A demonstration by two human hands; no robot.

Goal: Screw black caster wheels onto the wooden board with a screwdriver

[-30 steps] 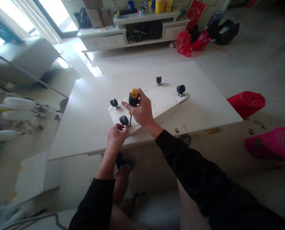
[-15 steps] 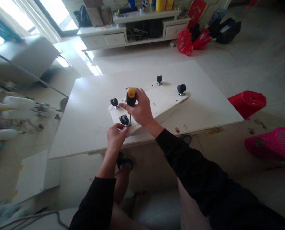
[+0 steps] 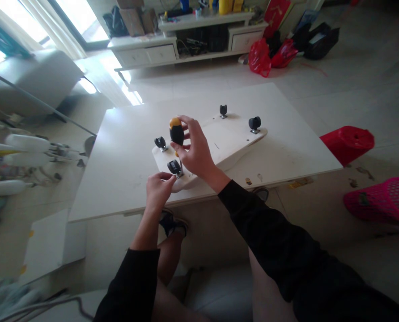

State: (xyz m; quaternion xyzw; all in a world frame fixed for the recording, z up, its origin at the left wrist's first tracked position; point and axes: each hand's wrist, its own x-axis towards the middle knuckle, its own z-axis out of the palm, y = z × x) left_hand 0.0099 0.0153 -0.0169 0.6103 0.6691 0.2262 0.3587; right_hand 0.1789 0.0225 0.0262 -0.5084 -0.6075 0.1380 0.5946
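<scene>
My right hand grips the black and orange handle of a screwdriver standing upright, its tip down beside a black caster wheel at the near corner of a white board. My left hand pinches the near edge of that board by the same caster. Three more casters stand at the board's other corners. The board lies tilted on a white table.
A red plastic stool and a pink mesh basket stand on the floor to the right. Red bags and a white low cabinet are at the back. A drying rack stands left.
The screwdriver handle has tipped leftwards and my right fingers have shifted around it. My left hand stayed by the near caster.
</scene>
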